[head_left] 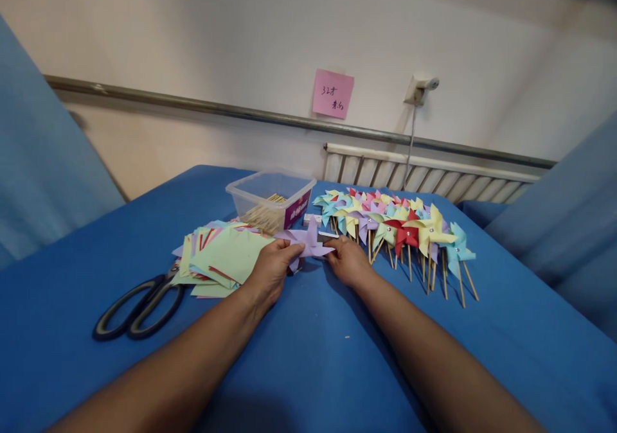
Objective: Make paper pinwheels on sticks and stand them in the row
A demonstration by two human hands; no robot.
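Left grip (272, 266) pinching purple paper pinwheel (311, 241); right grip (349, 261) at blade tip, hold unclear.

Pinwheel (312, 245): pale purple paper, blades folded to points, one upright, one pointing right; held above table (308, 356).

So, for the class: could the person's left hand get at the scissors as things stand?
Probably yes, though the left hand would first need to release the purple pinwheel; the scissors have their handles uncovered on the blue cloth.
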